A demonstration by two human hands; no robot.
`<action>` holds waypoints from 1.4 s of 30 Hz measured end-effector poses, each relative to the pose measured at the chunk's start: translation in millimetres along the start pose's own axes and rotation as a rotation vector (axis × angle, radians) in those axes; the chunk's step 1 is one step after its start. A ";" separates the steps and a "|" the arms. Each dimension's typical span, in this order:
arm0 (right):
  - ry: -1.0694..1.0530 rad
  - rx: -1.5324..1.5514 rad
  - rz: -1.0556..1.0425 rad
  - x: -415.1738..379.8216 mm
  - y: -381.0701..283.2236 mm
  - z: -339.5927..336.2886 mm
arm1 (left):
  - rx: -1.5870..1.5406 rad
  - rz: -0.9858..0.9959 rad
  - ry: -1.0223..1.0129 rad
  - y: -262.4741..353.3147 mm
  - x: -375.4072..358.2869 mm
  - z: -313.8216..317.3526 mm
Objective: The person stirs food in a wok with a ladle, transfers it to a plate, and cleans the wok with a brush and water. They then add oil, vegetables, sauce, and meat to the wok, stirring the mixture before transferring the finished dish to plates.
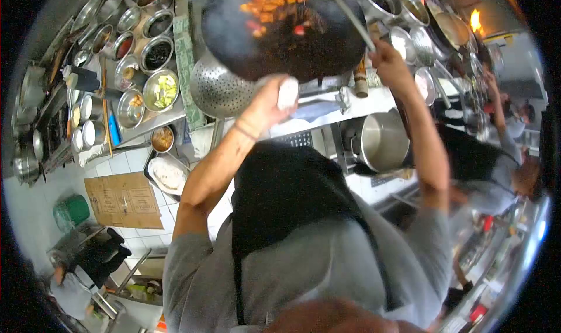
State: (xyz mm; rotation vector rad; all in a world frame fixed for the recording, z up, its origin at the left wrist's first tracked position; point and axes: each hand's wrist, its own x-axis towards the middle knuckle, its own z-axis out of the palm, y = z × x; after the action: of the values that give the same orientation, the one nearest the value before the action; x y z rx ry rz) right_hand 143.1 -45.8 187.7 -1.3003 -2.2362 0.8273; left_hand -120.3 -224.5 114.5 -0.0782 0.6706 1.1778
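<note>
My left hand (270, 103) is closed around a folded white cloth (288, 93) at the near rim of a large dark wok (280, 61). Whether the fingers also grip the wok's handle through the cloth is hidden. Orange-red pieces of food (274, 9) lie in the wok, and smoke rises on its left side. My right hand (390, 67) is wrapped around the metal shaft of a long-handled cooking utensil (353, 18), which slants up over the wok's right side; its working end is not clear. A perforated metal strainer (219, 86) sits just left of my left hand.
Metal bowls stand at the left, one with chopped green vegetable (161, 91). A deep steel pot (383, 141) is below my right forearm. More bowls and a flame (475, 21) are at the upper right. Co-workers (488, 172) stand at the right, another person (76, 286) lower left.
</note>
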 end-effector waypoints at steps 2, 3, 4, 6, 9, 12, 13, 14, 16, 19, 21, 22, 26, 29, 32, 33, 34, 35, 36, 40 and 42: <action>-0.096 0.382 0.356 -12.1 -79.0 -17.4 | -0.028 0.087 -0.039 26.1 14.8 9.8; -0.112 0.447 0.368 -10.9 -101.7 -23.6 | -0.102 0.001 0.013 43.9 8.8 23.8; -0.131 0.317 0.319 -2.3 -108.1 -32.3 | -0.104 -0.014 -0.016 53.3 14.3 20.5; -0.262 0.264 0.399 26.4 -115.9 -51.5 | -0.030 -0.007 -0.021 63.4 22.5 20.6; -0.235 0.600 0.771 41.3 -145.2 -57.7 | 0.223 0.172 0.039 43.2 22.6 17.6; -0.292 0.498 0.810 51.1 -130.4 -50.9 | 0.306 0.338 0.315 -6.3 18.3 19.9; -0.209 0.401 0.751 44.4 -150.7 -40.3 | 0.358 0.451 0.268 -25.9 29.3 -1.8; -0.213 0.355 0.754 50.4 -144.0 -29.7 | 0.359 0.488 0.239 -40.7 34.2 -14.4; -0.336 0.512 0.772 39.0 -173.6 -26.4 | 0.433 0.492 0.196 -42.6 20.2 -17.1; -0.460 0.954 0.807 41.2 -166.2 -14.9 | 0.538 0.347 0.136 -9.5 5.6 -34.0; -0.651 0.979 0.567 44.5 -120.9 -14.0 | 0.290 0.235 0.148 6.6 -18.6 -30.3; -0.572 0.881 0.664 35.2 -129.8 -15.1 | 0.228 0.159 0.194 9.5 -32.8 -34.0; -0.518 1.405 1.050 -3.0 -105.8 -18.9 | 0.053 0.023 0.082 0.9 -68.9 -51.5; -0.432 1.471 1.117 -26.7 -138.3 -31.7 | 0.106 0.077 0.143 -6.0 -66.1 -46.8; -0.315 1.317 0.883 -59.7 -144.3 -46.6 | 0.109 0.073 0.160 -5.4 -63.6 -52.0; -0.221 1.271 0.853 -70.4 -157.8 -53.6 | 0.117 0.066 0.164 -4.2 -62.5 -53.0; -0.236 1.319 0.842 -74.7 -156.2 -49.0 | 0.120 0.078 0.156 -5.9 -62.5 -51.4; -0.251 1.366 0.831 -79.2 -154.5 -44.3 | 0.109 0.068 0.150 -5.4 -60.6 -46.3; -0.268 1.412 0.821 -83.1 -152.8 -39.8 | 0.105 0.048 0.145 -6.1 -60.7 -41.4; -0.332 1.713 0.993 -62.2 -135.5 9.4 | 0.066 -0.035 0.112 -14.5 -55.9 -45.9; -0.228 1.845 1.063 -77.0 -140.9 2.3 | 0.070 -0.032 0.105 -11.7 -56.5 -51.7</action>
State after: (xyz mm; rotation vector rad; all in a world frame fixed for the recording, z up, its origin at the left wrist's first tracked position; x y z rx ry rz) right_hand 89.6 -168.3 276.7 -1.0547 0.0628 2.4148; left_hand -145.2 -296.3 99.1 -0.0917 0.8002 1.1244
